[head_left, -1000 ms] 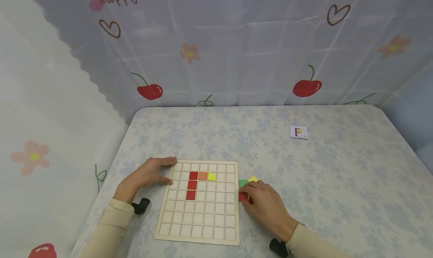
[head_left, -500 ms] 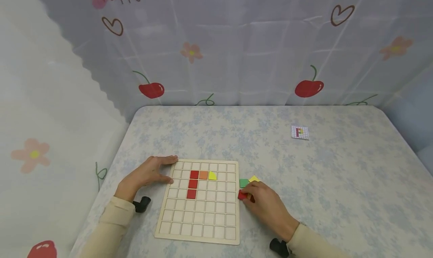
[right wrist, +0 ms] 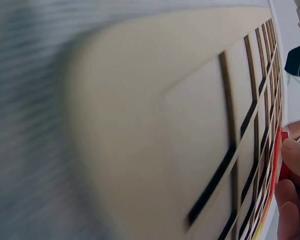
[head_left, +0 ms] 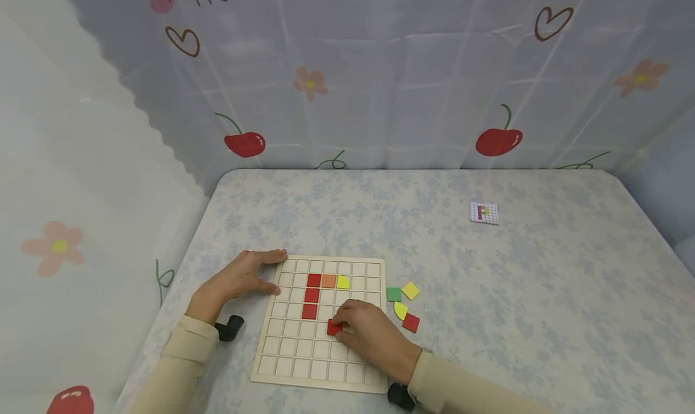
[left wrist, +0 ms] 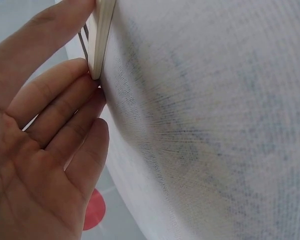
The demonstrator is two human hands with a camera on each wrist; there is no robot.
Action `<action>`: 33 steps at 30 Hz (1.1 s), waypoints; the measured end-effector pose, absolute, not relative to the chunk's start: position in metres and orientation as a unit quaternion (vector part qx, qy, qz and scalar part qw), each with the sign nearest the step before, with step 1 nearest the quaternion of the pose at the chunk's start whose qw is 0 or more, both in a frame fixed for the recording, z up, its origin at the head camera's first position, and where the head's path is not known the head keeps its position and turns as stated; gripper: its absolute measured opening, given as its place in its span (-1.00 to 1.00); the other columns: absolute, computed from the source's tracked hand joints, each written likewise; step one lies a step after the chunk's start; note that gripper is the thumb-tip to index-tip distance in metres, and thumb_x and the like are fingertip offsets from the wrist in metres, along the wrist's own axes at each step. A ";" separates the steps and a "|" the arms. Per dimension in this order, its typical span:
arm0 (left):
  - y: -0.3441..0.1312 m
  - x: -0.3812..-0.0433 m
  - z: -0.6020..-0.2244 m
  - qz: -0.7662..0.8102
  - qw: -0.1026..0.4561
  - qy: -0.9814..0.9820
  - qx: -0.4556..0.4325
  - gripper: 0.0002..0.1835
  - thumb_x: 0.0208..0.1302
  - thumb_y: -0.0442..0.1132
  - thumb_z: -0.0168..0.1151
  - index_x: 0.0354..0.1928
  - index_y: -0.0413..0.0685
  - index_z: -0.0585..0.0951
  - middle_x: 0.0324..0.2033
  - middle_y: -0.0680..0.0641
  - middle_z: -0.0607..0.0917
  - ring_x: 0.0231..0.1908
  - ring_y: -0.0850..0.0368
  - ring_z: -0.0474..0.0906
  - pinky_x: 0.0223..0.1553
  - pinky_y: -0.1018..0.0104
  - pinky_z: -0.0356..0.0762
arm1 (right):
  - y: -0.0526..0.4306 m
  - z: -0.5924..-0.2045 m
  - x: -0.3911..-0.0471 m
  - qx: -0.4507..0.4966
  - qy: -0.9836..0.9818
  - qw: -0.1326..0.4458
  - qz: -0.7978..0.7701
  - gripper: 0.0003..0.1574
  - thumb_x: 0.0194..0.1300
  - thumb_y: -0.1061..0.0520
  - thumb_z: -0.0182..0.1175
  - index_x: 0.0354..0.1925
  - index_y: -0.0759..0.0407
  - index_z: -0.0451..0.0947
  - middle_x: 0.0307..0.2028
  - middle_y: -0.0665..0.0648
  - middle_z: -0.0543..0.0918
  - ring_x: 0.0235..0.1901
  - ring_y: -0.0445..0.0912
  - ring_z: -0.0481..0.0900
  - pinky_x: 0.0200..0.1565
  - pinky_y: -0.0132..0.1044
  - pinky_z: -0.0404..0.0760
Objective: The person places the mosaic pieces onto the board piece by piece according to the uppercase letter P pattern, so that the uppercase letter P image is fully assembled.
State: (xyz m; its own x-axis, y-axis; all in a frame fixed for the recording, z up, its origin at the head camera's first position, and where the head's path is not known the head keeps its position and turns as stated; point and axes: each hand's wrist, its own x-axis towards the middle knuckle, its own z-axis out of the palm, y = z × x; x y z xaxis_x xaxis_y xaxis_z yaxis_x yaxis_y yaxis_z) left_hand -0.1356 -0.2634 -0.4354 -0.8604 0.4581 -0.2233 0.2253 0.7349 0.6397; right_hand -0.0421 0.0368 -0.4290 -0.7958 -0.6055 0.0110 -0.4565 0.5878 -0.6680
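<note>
In the head view a pale wooden grid board (head_left: pixel 317 385) lies on the table. Three red square tiles (head_left: pixel 312 295) form a column in its cells, with an orange tile (head_left: pixel 328 281) and a yellow rounded tile (head_left: pixel 343 282) beside the top one. My left hand (head_left: pixel 236 281) touches the board's upper left corner and left edge, fingers fairly straight in the left wrist view. Over the middle of the board, my right hand (head_left: pixel 377 337) pinches another red square tile (head_left: pixel 333 328) between thumb and fingers. That hand hides some lower right cells.
Right of the board lie a green tile (head_left: pixel 394 294), a yellow square tile (head_left: pixel 411 291), a yellow rounded tile (head_left: pixel 400 311) and a red tile (head_left: pixel 411 323). A small pattern card (head_left: pixel 484 212) lies farther back. A printed curtain (head_left: pixel 380 100) hangs behind the table.
My right hand has picked up a red tile beside the board and carried it left over the grid, uncovering the loose tiles. My left hand stays at the board's corner.
</note>
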 end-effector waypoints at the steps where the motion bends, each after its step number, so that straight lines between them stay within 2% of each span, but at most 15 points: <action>1: -0.263 -0.135 -0.435 0.312 0.187 0.913 0.186 -0.15 -0.01 -0.24 0.56 0.37 -0.22 0.42 0.38 -0.20 0.36 0.38 -0.24 0.21 0.26 -0.10 0.37 | 0.032 -0.429 -0.043 -0.306 0.883 0.113 -0.339 -0.82 0.22 0.23 0.38 -0.16 0.17 0.74 -0.21 -0.06 0.66 -0.16 -0.22 0.60 -0.11 -0.43 0.61; 14: -0.263 -0.134 -0.437 0.319 0.181 0.911 0.188 -0.16 -0.02 -0.24 0.56 0.36 -0.20 0.44 0.38 -0.18 0.36 0.39 -0.20 0.21 0.26 -0.09 0.37 | -0.005 -0.432 -0.049 -0.320 0.881 0.136 -0.320 -0.89 0.21 0.27 0.38 -0.24 0.16 0.75 -0.30 -0.07 0.64 -0.29 -0.32 0.56 -0.23 -0.54 0.55; 21: -0.264 -0.134 -0.435 0.320 0.181 0.911 0.186 -0.17 -0.01 -0.25 0.56 0.36 -0.20 0.44 0.38 -0.18 0.35 0.39 -0.20 0.21 0.27 -0.08 0.35 | -0.012 -0.435 -0.051 -0.333 0.880 0.117 -0.319 -0.89 0.22 0.28 0.36 -0.24 0.17 0.76 -0.32 -0.06 0.62 -0.35 -0.35 0.52 -0.29 -0.60 0.50; 29: -0.263 -0.134 -0.433 0.305 0.182 0.917 0.183 -0.18 0.00 -0.25 0.55 0.35 -0.22 0.44 0.37 -0.19 0.37 0.39 -0.21 0.22 0.27 -0.08 0.36 | -0.012 -0.432 -0.051 -0.359 0.881 0.107 -0.290 -0.86 0.29 0.24 0.33 -0.18 0.17 0.78 -0.31 -0.04 0.61 -0.31 -0.33 0.58 -0.29 -0.63 0.51; 33: -0.263 -0.134 -0.433 0.309 0.186 0.916 0.178 -0.18 0.01 -0.24 0.55 0.36 -0.21 0.44 0.38 -0.19 0.36 0.39 -0.21 0.20 0.27 -0.09 0.36 | -0.004 -0.431 -0.048 -0.352 0.877 0.124 -0.304 -0.79 0.31 0.26 0.30 -0.09 0.16 0.75 -0.22 -0.05 0.62 -0.22 -0.32 0.59 -0.22 -0.59 0.54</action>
